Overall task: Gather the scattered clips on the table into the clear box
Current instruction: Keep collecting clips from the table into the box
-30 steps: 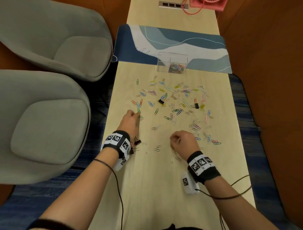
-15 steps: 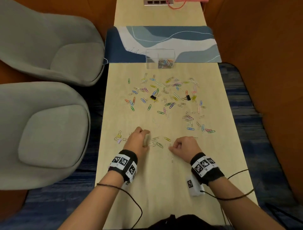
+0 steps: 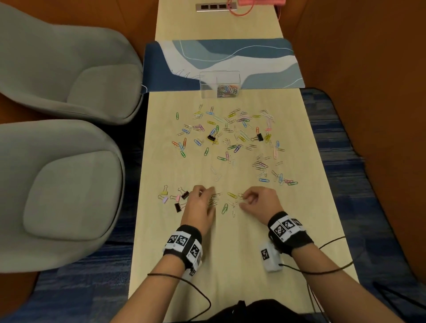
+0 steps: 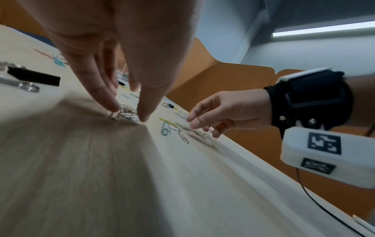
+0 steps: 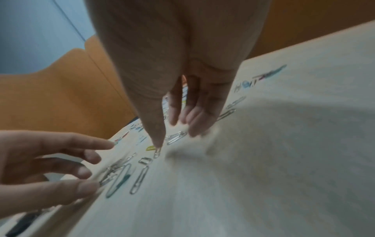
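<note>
Left fingers [image 4: 112, 102] now around silver clips [image 4: 126, 113]

Right-wrist view: fingertips [image 5: 193, 126] of right hand [image 5: 178, 64] smeared by blur; contact with silver paper clips [image 5: 175, 137] not determinable. Head view: pink object [image 3: 261, 2] cropped by top edge, unidentifiable; clips [image 3: 227, 90] in clear box [image 3: 207, 85] too small to count.

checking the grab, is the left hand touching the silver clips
Touching. The left wrist view shows the left hand pinching the silver clips between fingertip and thumb.
</note>
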The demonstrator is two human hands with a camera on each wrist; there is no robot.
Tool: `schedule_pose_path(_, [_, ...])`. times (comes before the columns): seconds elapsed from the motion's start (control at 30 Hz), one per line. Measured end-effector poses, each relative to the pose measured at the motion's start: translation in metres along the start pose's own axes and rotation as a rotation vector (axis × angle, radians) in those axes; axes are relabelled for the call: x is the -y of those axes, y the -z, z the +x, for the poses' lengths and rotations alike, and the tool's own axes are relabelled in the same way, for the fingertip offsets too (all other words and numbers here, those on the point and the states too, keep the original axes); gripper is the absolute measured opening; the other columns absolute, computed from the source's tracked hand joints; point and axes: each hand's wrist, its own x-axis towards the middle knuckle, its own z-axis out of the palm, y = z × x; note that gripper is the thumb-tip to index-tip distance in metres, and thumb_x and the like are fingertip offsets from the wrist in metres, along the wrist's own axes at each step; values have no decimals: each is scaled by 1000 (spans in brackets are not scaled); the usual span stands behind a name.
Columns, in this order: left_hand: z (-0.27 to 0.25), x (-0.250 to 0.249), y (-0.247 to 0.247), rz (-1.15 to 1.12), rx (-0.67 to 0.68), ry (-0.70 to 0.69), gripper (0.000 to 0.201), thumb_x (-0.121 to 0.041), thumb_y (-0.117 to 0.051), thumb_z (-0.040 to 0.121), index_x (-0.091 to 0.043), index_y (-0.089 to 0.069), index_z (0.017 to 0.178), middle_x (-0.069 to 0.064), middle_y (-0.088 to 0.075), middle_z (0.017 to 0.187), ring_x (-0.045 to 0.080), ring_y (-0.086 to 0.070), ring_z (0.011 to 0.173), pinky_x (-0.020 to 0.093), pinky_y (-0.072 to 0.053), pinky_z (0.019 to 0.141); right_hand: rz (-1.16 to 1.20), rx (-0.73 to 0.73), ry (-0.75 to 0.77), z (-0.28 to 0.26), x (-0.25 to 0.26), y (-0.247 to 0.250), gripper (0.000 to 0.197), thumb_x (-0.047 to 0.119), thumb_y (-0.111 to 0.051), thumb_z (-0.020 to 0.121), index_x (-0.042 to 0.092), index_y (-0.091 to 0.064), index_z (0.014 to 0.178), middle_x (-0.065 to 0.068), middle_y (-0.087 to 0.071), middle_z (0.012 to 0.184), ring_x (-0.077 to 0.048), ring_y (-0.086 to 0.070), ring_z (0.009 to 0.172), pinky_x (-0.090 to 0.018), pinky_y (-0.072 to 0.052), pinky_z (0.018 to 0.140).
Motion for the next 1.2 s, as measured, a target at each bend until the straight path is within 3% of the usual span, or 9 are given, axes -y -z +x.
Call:
schedule_pose_path(0.13, [-1, 3, -8, -18, 23, 46, 69, -29, -71, 83, -17, -39, 143, 2, -37, 128, 10, -40, 113, 18, -30, 103, -206, 8, -42, -6, -3, -3, 82, 41, -85, 60, 16, -53, 132, -1, -46, 107, -12, -48, 90, -27, -48, 89])
schedule_pose_path(0.27, [6, 0, -18, 88, 18, -85, 54, -23, -60, 90, -21, -44, 141, 8, -40, 126, 20, -41, 110, 29, -42, 97, -220, 63, 72, -12, 9, -33, 96, 49, -82, 62, 13, -41, 142, -1, -38, 126, -18, -51, 107, -30, -47, 98])
schedule_pose_path(0.43, [24, 6, -19, 126, -26, -108, 25, -15, -64, 89, -13, -68, 114, 9, -55, 113, 20, -50, 97, 20, -41, 83, -517, -6, 208, -14, 21, -53, 81, 49, -62, 84, 15, -28, 149, -13, -27, 152, -29, -31, 135, -37, -32, 113])
schedule_pose_path(0.63, [31, 9, -13, 130, -33, -145, 7, -10, -71, 83, -7, -75, 88, 8, -64, 96, 25, -60, 84, 35, -54, 73, -785, 60, 362, -23, 23, -60, 56, 12, -79, 68, 3, -63, 121, -26, -58, 125, -38, -61, 103, -39, -56, 85])
schedule_pose_path(0.73, [33, 9, -11, 127, -23, -157, 7, -6, -69, 84, -6, -74, 88, 8, -64, 92, 25, -60, 80, 35, -53, 72, -875, 75, 421, -26, 24, -51, 59, -3, -80, 45, -1, -71, 103, -24, -67, 108, -33, -67, 87, -31, -57, 62])
schedule_pose_path(0.83, [38, 7, -10, 146, 6, -159, 10, -4, -63, 86, -5, -73, 90, 9, -65, 92, 26, -60, 80, 36, -52, 74, -974, 177, 475, -19, 24, -43, 42, -3, -78, 48, 3, -72, 90, -17, -68, 96, -26, -64, 77, -28, -52, 48])
schedule_pose_path(0.97, [49, 3, -6, 174, 76, -133, 7, -5, -64, 79, -6, -72, 79, 7, -67, 80, 25, -62, 70, 37, -54, 67, -1079, 276, 523, -2, 38, -30, 19, 2, -78, 55, 10, -70, 69, -6, -61, 71, -21, -59, 67, -26, -48, 51])
schedule_pose_path(1.07, [64, -8, 2, 219, 169, -94, 11, -4, -61, 74, -8, -71, 78, 7, -67, 77, 25, -63, 70, 31, -52, 66, -1076, 422, 517, 7, 60, -22, 21, -8, -51, 84, 0, -65, 99, -16, -60, 100, -32, -57, 94, -36, -48, 75])
schedule_pose_path(1.2, [85, -16, 9, 246, 208, -73, 15, -8, -59, 75, -12, -70, 84, 7, -68, 79, 25, -63, 75, 29, -51, 71, -1035, 394, 445, 27, 75, -13, 26, -8, -42, 90, 0, -61, 105, -17, -60, 105, -33, -60, 97, -38, -48, 78])
